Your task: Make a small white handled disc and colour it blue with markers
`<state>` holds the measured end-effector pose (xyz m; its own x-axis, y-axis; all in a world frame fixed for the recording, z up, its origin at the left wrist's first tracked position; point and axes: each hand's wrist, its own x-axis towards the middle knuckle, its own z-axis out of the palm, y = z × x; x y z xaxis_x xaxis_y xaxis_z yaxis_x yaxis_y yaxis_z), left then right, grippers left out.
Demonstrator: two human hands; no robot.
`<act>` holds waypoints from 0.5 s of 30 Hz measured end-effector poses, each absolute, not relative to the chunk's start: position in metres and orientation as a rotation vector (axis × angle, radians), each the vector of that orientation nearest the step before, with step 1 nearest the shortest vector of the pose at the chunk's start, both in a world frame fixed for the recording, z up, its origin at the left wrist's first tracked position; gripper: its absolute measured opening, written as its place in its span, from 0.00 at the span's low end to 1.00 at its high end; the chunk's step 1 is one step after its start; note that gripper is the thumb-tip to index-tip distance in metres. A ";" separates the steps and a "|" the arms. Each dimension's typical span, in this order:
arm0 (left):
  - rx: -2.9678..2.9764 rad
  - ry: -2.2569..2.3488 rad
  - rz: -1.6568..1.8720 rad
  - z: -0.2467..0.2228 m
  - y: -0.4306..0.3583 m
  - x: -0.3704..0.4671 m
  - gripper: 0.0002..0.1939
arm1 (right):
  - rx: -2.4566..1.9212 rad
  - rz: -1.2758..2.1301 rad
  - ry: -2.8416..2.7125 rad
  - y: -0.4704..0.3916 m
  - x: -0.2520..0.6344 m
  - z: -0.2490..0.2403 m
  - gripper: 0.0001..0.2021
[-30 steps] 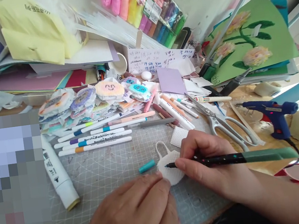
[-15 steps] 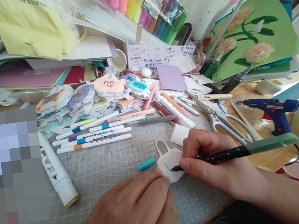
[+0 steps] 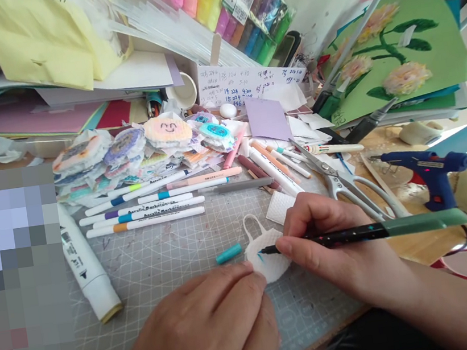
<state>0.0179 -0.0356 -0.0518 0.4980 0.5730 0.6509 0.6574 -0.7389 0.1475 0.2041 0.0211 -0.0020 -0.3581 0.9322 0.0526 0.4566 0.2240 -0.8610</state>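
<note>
On the cutting mat (image 3: 177,242) lies a small white textured cutout (image 3: 271,267) with a loop at its top and a short blue-green mark on its face. The bent fingers of my left hand (image 3: 221,314) grip its lower left edge; the thumb is hidden. My right hand (image 3: 328,243) is closed around a black marker (image 3: 345,236) with a green back end, its tip at the mark. A teal cap (image 3: 229,253) rests just left of the cutout. Behind my right fingers is a white textured scrap (image 3: 279,207).
Several acrylic markers (image 3: 155,207) lie behind the cutout, before a pile of decorated white pieces (image 3: 167,132). A large white marker (image 3: 91,274) is at left. Scissors (image 3: 337,178) lie open at right, near a blue glue gun (image 3: 431,172). Purple paper (image 3: 268,119) is at the back.
The marker tip has moved slightly up and left along the cutout, and the blue-green mark now has a further stroke. My left hand stays in place.
</note>
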 end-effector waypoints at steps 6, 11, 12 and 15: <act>-2.634 -1.191 -1.080 -0.054 -0.038 0.020 0.21 | -1.313 1.028 -1.911 0.026 0.205 -0.005 0.12; -2.636 -1.200 -1.129 -0.055 -0.037 0.021 0.21 | -1.313 1.077 -1.849 0.026 0.208 -0.003 0.12; -2.639 -1.189 -1.120 -0.055 -0.037 0.020 0.21 | -1.303 1.087 -1.854 0.025 0.207 -0.003 0.12; -2.641 -1.146 -1.086 -0.054 -0.036 0.020 0.21 | -1.294 1.067 -1.902 0.023 0.205 -0.003 0.11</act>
